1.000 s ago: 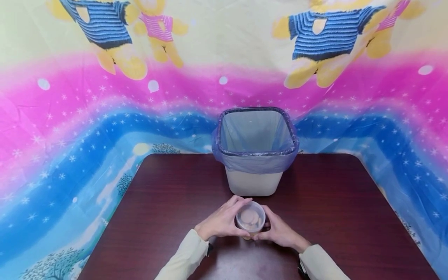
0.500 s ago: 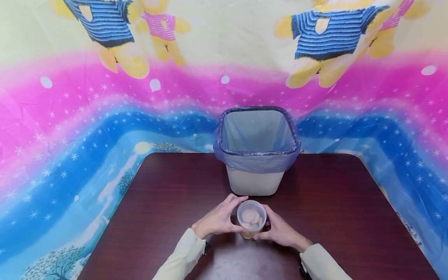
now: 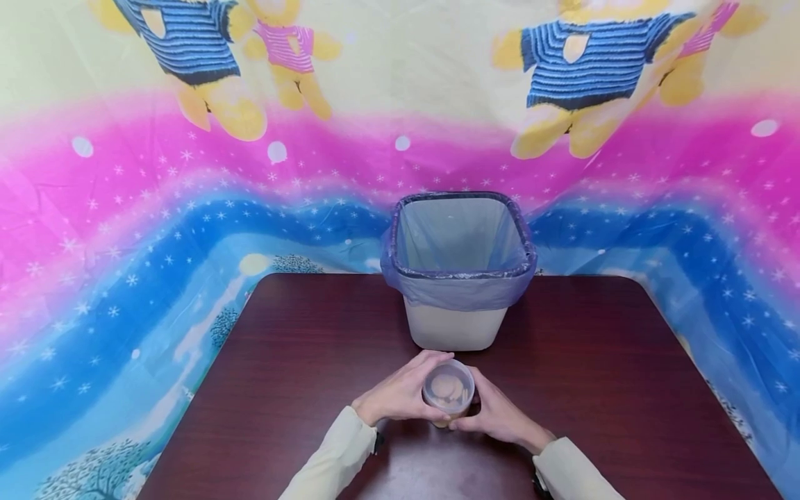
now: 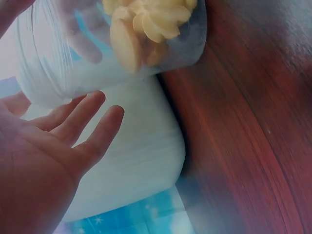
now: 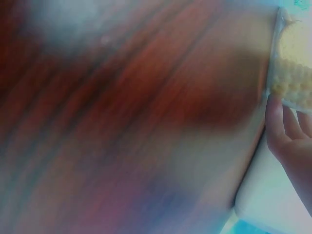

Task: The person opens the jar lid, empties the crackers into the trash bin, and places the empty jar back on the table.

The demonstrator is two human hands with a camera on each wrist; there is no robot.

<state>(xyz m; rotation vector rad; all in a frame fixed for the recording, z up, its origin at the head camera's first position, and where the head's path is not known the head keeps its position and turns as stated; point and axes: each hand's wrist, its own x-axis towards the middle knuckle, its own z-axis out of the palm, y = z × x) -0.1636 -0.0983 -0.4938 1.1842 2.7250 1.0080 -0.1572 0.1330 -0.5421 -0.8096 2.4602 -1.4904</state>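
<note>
A clear plastic jar (image 3: 442, 421) of cookies stands upright between the two hands near the table's middle. From above, pale round cookies (image 3: 448, 387) show through its clear round top. My left hand (image 3: 400, 392) curves round the jar's upper rim, thumb on the near side and fingers on the far side. In the left wrist view, its fingertips lie along the ridged top end (image 4: 41, 58), and flower-shaped cookies (image 4: 161, 19) fill the body. My right hand (image 3: 496, 413) grips the jar's side lower down. The right wrist view catches its fingers (image 5: 276, 117) at the jar wall.
Just beyond the hands stands a pale waste bin (image 3: 456, 330) with a purple plastic liner (image 3: 459, 292) folded over its rim. The dark red wooden table (image 3: 300, 347) ends at a printed cloth backdrop (image 3: 337, 222).
My left hand drew slightly to the left off the jar's top half a second ago; now it is back round the rim. The right hand and jar have barely moved.
</note>
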